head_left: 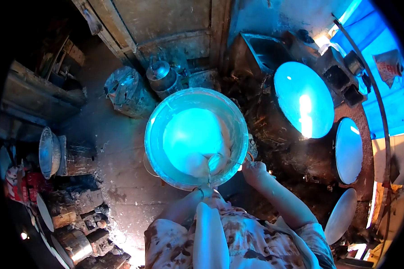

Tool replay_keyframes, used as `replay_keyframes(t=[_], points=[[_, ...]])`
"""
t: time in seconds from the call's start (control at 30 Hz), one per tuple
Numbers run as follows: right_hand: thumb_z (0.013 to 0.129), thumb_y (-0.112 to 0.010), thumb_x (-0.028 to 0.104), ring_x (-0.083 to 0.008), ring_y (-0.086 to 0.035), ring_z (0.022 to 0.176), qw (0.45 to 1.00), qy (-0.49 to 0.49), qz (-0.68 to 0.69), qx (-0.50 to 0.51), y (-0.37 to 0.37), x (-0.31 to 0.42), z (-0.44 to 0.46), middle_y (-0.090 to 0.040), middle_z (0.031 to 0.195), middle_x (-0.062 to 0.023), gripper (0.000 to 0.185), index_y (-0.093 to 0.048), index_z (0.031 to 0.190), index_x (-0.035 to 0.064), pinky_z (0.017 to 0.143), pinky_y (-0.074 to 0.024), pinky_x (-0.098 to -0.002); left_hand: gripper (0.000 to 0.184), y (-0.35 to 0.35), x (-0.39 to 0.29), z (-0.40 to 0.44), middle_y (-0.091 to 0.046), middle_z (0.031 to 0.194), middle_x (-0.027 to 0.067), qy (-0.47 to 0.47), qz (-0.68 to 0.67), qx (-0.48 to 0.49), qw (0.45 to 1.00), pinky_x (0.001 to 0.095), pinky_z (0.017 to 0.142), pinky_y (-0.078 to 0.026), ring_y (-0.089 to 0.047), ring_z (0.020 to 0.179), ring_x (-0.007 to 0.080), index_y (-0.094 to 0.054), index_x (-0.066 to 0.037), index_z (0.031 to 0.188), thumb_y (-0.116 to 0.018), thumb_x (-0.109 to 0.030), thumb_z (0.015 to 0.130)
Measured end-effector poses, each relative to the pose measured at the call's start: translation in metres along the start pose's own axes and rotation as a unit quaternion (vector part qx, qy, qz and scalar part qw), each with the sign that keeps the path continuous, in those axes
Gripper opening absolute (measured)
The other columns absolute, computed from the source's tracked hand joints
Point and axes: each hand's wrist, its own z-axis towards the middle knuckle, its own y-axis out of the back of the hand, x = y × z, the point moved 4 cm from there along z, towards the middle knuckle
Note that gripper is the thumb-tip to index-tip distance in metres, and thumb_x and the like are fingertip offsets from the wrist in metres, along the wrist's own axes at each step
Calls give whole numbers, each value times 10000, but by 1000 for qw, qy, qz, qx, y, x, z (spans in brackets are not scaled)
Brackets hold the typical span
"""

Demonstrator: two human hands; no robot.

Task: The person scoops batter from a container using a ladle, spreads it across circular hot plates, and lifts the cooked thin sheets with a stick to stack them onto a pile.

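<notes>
A large round bucket (150, 134) stands in front of me, with a pale batter-like mass (191, 139) inside that looks cyan in this light. Near its front wall a small round ladle (215, 163) dips into the bucket, and its thin handle runs right across the rim. My right hand (254, 173) is closed at that handle's end, just outside the right rim. At the front rim is my left hand (209, 193), a bangle on its wrist; its fingers are mostly hidden. A narrow streak, handle or liquid, rises from there toward the ladle.
A lidded metal kettle (160, 76) and a battered metal tin (128, 92) stand beyond the bucket. To the right are a large shiny round plate (304, 99), a smaller one (349, 150) and another disc (340, 215). Left lie a tilted basin (49, 151) and a metal pot (74, 246).
</notes>
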Motion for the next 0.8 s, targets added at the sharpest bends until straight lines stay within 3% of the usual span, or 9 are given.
replay_keyframes(t=[0.2, 0.27, 0.3, 0.33, 0.4, 0.53, 0.6, 0.63, 0.8], points=[[789, -494, 97, -268, -632, 906, 996, -11, 44, 74, 30, 0, -20, -641, 930, -145, 181, -634, 879, 26, 750, -510, -364, 185, -7, 6, 37, -461, 572, -9, -7, -212, 154, 965, 201, 393, -326, -439, 447, 83, -446, -91, 724, -517, -169, 876], [776, -499, 88, -279, -628, 908, 996, -17, 63, 65, 18, -9, -27, -638, 935, -150, 181, -632, 879, 22, 753, -510, -373, 176, -13, -5, 41, -463, 579, -8, -20, -386, 297, 873, 198, 396, -328, -441, 452, 80, -443, -90, 730, -512, -157, 878], [760, -503, 77, -292, -625, 904, 995, -17, 80, 64, 10, -16, -30, -636, 937, -150, 186, -629, 885, 21, 754, -509, -379, 184, -23, -18, 18, -438, 580, -20, 42, -527, 412, 742, 188, 400, -322, -423, 451, 57, -426, -97, 722, -473, -124, 898], [744, -507, 66, -305, -621, 901, 993, -16, 97, 61, 5, -22, -35, -634, 939, -151, 194, -626, 891, 19, 755, -509, -385, 184, -26, -23, 7, -438, 580, -20, 39, -525, 412, 744, 188, 400, -322, -423, 451, 57, -426, -97, 722, -473, -124, 898], [721, -519, 59, -309, -624, 880, 992, -8, 116, 38, 6, -31, -49, -634, 910, -155, 218, -616, 914, 25, 728, -511, -389, 208, -31, -36, -17, -369, 554, -43, 28, -557, 503, 661, 176, 408, -306, -370, 434, 22, -399, -106, 717, -425, -100, 924], [755, -486, 69, -322, -614, 877, 984, -8, 172, 56, 8, -37, -79, -625, 888, -174, 210, -604, 926, 45, 732, -497, -409, 242, -48, -46, -82, -359, 547, -44, -6, -576, 477, 663, 175, 413, -297, -360, 428, 20, -384, -107, 702, -411, -133, 941], [782, -454, 76, -326, -605, 901, 979, -8, 198, 38, 11, -34, -96, -622, 911, -174, 206, -603, 923, 56, 760, -490, -413, 214, -60, -65, -121, -362, 548, -42, -112, -570, 452, 677, 170, 413, -303, -354, 424, 17, -449, -69, 770, -394, -168, 952], [788, -455, 73, -338, -607, 874, 972, -7, 236, -2, 15, -34, -104, -623, 881, -182, 205, -605, 925, 54, 741, -490, -420, 187, -55, -64, -122, -346, 633, -34, -109, -529, 533, 651, 206, 457, -312, -351, 529, 50, -526, -112, 1078, -395, -129, 945], [794, -488, 56, -361, -614, 791, 922, 83, 349, -144, 33, -37, -126, -616, 801, -209, 218, -606, 978, 48, 666, -496, -420, 182, -58, -94, -207, -349, 602, -30, -225, -487, 426, 729, 211, 422, -298, -346, 474, 61, -554, -155, 1005, -383, -140, 946]])
